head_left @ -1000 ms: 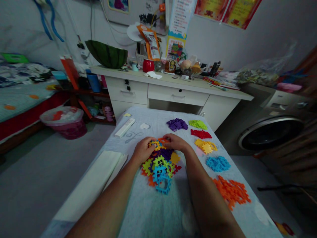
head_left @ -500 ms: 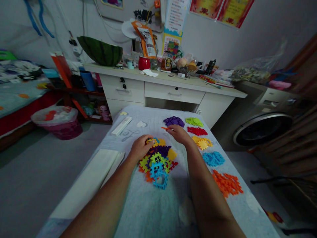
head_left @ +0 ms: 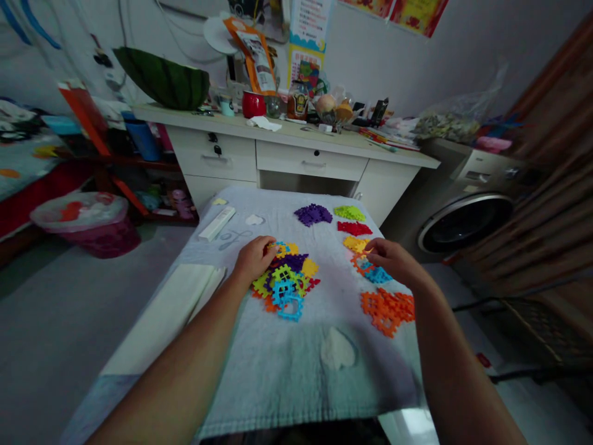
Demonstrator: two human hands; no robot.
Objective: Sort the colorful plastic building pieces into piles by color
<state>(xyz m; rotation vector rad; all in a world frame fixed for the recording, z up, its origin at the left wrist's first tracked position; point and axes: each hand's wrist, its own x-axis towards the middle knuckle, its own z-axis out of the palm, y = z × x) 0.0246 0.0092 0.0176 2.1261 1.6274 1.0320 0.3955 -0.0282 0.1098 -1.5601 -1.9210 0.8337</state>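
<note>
A heap of mixed interlocking plastic building pieces (head_left: 288, 278), in several colours, lies in the middle of the cloth-covered table. My left hand (head_left: 254, 257) is at the heap's upper left, fingers closed on yellow and blue pieces (head_left: 281, 250). My right hand (head_left: 393, 261) pinches an orange building piece (head_left: 360, 264) over the sorted piles. Under and beside it are a yellow pile (head_left: 356, 243) and a partly covered blue pile (head_left: 378, 274). An orange pile (head_left: 386, 309) lies nearer to me. Farther back are purple (head_left: 313, 214), red (head_left: 354, 228) and lime green (head_left: 350, 213) piles.
A white box (head_left: 217, 224) lies on the table's left part, with a folded white cloth (head_left: 162, 315) along the left edge. Behind stands a desk (head_left: 296, 133) with a watermelon half (head_left: 162, 77). A washing machine (head_left: 463, 198) is at the right, a pink bin (head_left: 88, 225) at the left.
My right hand has moved right and nearer, from beside the purple pile to the yellow and blue piles, holding an orange piece. My left hand stays at the heap. The view has shifted.
</note>
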